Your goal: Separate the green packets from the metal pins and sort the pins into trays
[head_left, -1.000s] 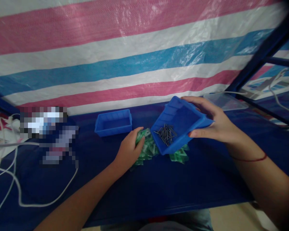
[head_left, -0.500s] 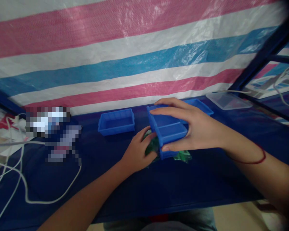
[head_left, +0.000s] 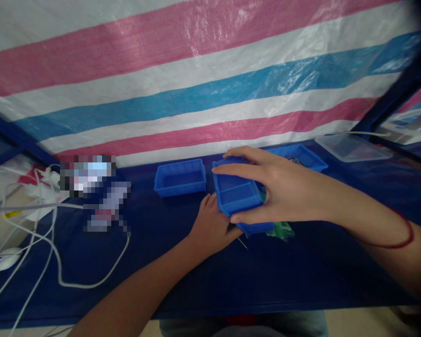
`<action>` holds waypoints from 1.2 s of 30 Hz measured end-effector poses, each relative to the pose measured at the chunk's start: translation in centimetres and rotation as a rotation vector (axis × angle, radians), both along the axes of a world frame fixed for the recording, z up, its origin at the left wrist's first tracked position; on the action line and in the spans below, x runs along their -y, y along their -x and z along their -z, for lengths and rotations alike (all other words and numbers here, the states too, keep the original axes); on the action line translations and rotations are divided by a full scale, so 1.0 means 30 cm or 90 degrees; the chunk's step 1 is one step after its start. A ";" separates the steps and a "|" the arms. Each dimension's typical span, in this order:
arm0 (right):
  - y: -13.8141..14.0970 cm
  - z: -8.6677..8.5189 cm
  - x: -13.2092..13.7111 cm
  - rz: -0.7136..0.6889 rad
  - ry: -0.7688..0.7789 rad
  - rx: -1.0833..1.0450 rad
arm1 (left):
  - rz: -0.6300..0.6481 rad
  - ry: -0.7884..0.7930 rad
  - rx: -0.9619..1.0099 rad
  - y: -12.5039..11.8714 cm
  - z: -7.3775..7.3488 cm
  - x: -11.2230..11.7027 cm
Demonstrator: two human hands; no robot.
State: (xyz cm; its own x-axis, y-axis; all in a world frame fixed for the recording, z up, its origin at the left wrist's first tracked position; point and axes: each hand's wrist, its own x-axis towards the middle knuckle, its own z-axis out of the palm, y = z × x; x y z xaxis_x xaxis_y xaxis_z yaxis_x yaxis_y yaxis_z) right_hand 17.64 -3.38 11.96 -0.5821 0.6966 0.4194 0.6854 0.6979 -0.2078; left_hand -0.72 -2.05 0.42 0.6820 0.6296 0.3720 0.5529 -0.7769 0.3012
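My right hand (head_left: 284,187) grips a blue plastic bin (head_left: 236,195) from above, thumb on the near edge and fingers over the far side. The bin is tilted over the table, its inside partly turned away. Close against its left side is my left hand (head_left: 215,227), low at the table, with curled fingers partly hidden behind the bin; what they close on is hidden. Below that thumb a thin metal rod-like piece (head_left: 243,242) shows. Crumpled green plastic (head_left: 282,230) lies under my right hand, beside a blue plastic edge (head_left: 257,228).
A shallow blue tray (head_left: 180,187) stands at the back, left of my hands. Another blue tray (head_left: 310,159) with small metal pieces is behind my right hand. A clear lid (head_left: 351,147) lies back right. White cables (head_left: 61,262) and blurred-out devices (head_left: 94,173) occupy the left.
The held bin has tipped and come lower, over my left hand. Left fingers have moved from the dark green plastic to beneath the bin's edge. A thin rod has come into sight.
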 end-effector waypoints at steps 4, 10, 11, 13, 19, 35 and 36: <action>-0.006 0.006 -0.001 0.010 -0.015 0.013 | -0.005 -0.031 -0.043 -0.002 0.004 0.003; 0.002 0.004 -0.012 0.016 -0.024 0.033 | 0.091 -0.119 -0.087 -0.004 0.017 0.001; 0.003 0.002 -0.014 0.015 -0.022 0.037 | 0.100 -0.121 -0.098 -0.005 0.016 0.000; 0.004 -0.001 -0.017 0.011 -0.018 0.046 | 0.101 -0.121 -0.122 -0.006 0.012 0.000; -0.017 -0.009 -0.029 0.023 -0.033 0.057 | 0.085 -0.140 -0.111 -0.011 -0.001 0.006; -0.144 -0.119 -0.045 0.106 -0.054 -0.012 | 0.099 -0.078 -0.103 -0.012 -0.031 0.008; -0.165 -0.124 -0.047 0.119 -0.062 -0.023 | 0.099 -0.071 -0.102 -0.010 -0.033 0.006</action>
State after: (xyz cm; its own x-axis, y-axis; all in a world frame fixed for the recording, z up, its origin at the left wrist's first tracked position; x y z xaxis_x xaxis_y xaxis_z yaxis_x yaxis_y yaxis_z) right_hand 22.61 -1.98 15.67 -0.4297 0.7464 0.5081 0.7985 0.5769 -0.1722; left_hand -0.41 -2.23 1.42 0.8232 0.4737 0.3128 0.4581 -0.8798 0.1268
